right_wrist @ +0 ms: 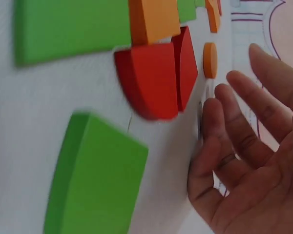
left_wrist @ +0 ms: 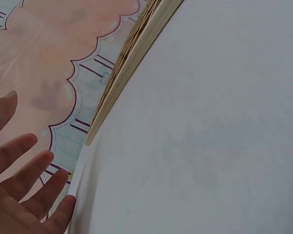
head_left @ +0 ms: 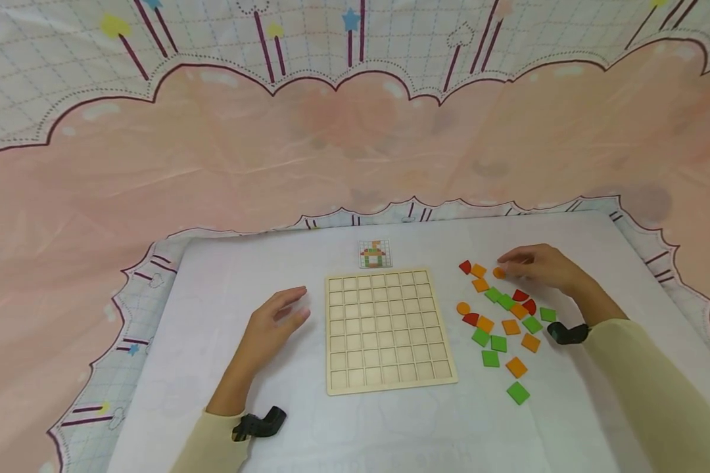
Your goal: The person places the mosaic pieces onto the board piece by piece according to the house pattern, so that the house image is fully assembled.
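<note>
While the board (head_left: 386, 323) is bare, all placing seemingly left, the tiles (head_left: 511, 327) lie loose to its right; the left hand (head_left: 274, 323) is spread, empty; the right hand (head_left: 538, 264), relaxed, is beside a disc (head_left: 497, 272).

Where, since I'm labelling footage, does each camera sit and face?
Head: head-worn, facing forward and down at the board and pieces; left hand, right hand, sleeves show.
Left wrist: on that wrist, facing left hand and board's edge.
Right wrist: on that wrist, facing right hand and pieces.
Head and right wrist share the pieces.
</note>
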Motion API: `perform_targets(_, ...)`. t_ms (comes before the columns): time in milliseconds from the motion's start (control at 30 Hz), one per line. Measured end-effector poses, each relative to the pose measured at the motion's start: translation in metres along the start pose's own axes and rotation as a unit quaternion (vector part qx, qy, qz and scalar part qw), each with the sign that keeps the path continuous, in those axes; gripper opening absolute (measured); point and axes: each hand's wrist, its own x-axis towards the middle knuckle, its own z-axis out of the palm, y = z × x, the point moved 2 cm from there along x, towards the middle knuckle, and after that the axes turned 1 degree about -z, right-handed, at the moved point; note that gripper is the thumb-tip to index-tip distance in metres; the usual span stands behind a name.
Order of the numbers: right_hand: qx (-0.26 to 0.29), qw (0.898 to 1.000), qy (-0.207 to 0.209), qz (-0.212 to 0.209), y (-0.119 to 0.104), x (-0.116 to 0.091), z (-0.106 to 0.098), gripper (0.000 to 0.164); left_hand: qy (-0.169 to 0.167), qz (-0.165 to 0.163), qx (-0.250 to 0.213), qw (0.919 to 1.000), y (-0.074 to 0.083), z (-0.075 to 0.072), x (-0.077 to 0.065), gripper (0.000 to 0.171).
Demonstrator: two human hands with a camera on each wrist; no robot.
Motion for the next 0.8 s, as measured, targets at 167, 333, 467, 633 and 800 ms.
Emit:
perform_targets(167,0.017,1.0,-0.012,0.009,-0.001,0.005,0.001,0.056,-0.012,-0.007,-0.005,0.9999,0.0,0.01,0.013,0.047)
perform_targets(333,0.028,0.999,-0.034,0.016,-0.001,0.009,-0.001,0.053,-0.03,0.008,0.043,0.9986,-0.006,0.014,0.024,0.043)
perform_targets(467,0.017,0.999,-0.045,0.015,0.0,0.012,-0.002,0.053,-0.061,0.033,0.112,0.9913,-0.01,0.015,0.029,0.054)
perform_targets(633,0.009,0.999,-0.047,0.013,-0.002,0.014,0.001,0.045,-0.113,0.056,0.181,0.9754,-0.008,0.015,0.031,0.077)
perform_targets(800,0.005,0.999,-0.043,0.016,-0.005,0.014,0.001,0.039,-0.129,0.07,0.212,0.9662,-0.006,0.017,0.032,0.088)
